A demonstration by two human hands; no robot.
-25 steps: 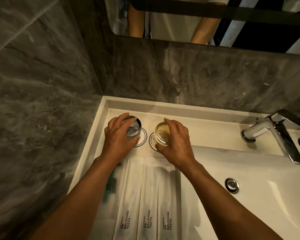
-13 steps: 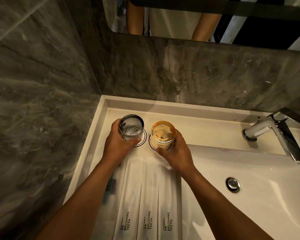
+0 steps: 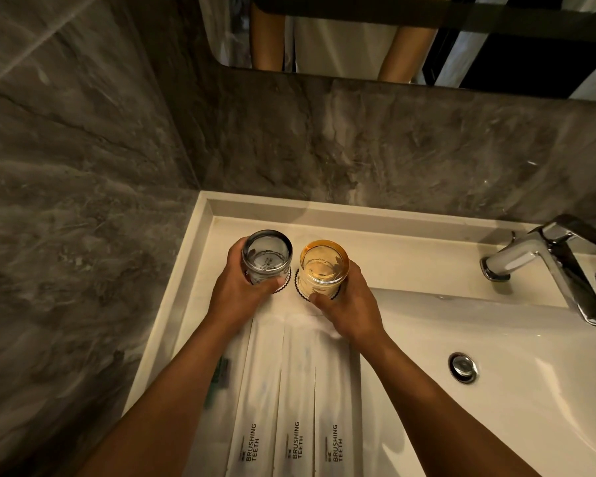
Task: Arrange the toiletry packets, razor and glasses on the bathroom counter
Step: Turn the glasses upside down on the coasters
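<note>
My left hand (image 3: 236,290) grips a grey-tinted glass (image 3: 267,257) from its left side. My right hand (image 3: 350,302) grips an amber glass (image 3: 323,268) from its near right side. Both glasses stand upright side by side over round scalloped coasters (image 3: 296,278) on the white counter ledge (image 3: 410,256). Three long white packets printed "BRUSHING TEETH" (image 3: 295,401) lie side by side just in front of the glasses. A green razor (image 3: 219,376) in a clear packet lies left of them, mostly hidden under my left forearm.
The basin (image 3: 513,390) with a chrome drain (image 3: 462,367) lies to the right. A chrome tap (image 3: 547,263) stands at the far right. Grey marble walls close in on the left and behind, with a mirror above.
Both hands slid from over the tops of the glasses down to their near sides, so the rims now show. The glasses stay over their coasters.
</note>
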